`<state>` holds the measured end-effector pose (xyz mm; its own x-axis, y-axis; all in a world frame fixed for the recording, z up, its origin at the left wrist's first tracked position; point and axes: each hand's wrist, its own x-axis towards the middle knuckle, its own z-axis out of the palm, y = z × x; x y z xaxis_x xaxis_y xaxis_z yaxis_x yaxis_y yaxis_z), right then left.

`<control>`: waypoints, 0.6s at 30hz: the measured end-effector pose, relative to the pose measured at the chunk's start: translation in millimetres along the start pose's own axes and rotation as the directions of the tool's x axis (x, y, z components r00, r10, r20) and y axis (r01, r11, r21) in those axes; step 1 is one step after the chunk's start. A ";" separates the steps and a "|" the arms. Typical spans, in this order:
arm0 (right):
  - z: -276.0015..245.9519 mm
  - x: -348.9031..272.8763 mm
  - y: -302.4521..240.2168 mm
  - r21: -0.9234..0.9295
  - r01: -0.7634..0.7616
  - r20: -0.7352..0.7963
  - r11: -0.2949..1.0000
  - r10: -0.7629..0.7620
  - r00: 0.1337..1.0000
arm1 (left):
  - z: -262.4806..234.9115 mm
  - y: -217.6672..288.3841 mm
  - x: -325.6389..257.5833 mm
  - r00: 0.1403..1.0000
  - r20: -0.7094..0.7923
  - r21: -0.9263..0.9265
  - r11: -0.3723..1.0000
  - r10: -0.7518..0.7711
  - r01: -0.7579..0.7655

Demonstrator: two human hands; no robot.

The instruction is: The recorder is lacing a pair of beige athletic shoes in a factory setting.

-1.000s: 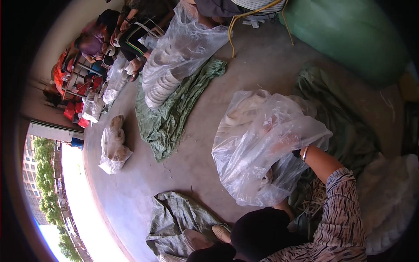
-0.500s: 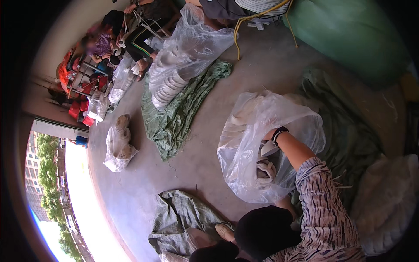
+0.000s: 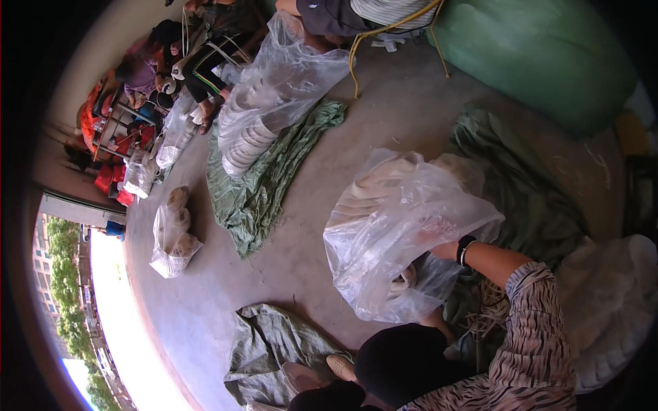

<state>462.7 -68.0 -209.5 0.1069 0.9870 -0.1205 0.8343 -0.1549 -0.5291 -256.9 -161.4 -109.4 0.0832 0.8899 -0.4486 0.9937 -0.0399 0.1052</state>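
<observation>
A large clear plastic bag (image 3: 397, 240) lies on the floor in front of me. It holds pale, curved pieces (image 3: 373, 185) nested in a row, and a cream looped piece (image 3: 403, 281) shows near its lower side. My right hand (image 3: 442, 245), with a dark band and a light band at the wrist, is closed on the bag's film at its right side; the film partly covers the fingers. A patch of skin (image 3: 436, 320) between the bag and my dark knee (image 3: 404, 363) may be my left hand, but its fingers are hidden.
Dark green woven sheets (image 3: 521, 171) lie right of the bag, with tangled cream cords (image 3: 490, 308) nearby. Another filled bag (image 3: 606, 301) stands at right. Further off are a bag on green cloth (image 3: 260, 198), a small bag (image 3: 175, 233), a green bulk (image 3: 528, 55) and seated people.
My right hand has drawn back from inside the bag toward its right side. The film now covers more of the contents, and the cords have come into view. The whole view has shifted slightly.
</observation>
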 end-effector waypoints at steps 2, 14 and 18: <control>4.6 5.5 -8.4 0.010 -0.007 0.006 1.000 0.007 1.000 | 1.6 1.9 6.0 1.000 -0.007 0.002 1.000 0.018 -0.018; -27.9 126.2 -22.8 0.128 0.005 0.085 0.992 -0.016 0.996 | -18.2 -14.9 -9.8 0.998 -0.050 0.051 0.998 0.039 -0.036; -41.1 130.5 -12.1 0.140 0.010 0.103 0.990 -0.024 0.994 | -40.8 60.5 20.9 0.996 -0.070 0.044 0.998 0.053 -0.050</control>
<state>488.8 64.4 -184.3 0.0305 0.9807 -0.1932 0.7516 -0.1500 -0.6423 -198.2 -126.7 -76.3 0.1306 0.9161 -0.3790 0.9906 -0.1045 0.0888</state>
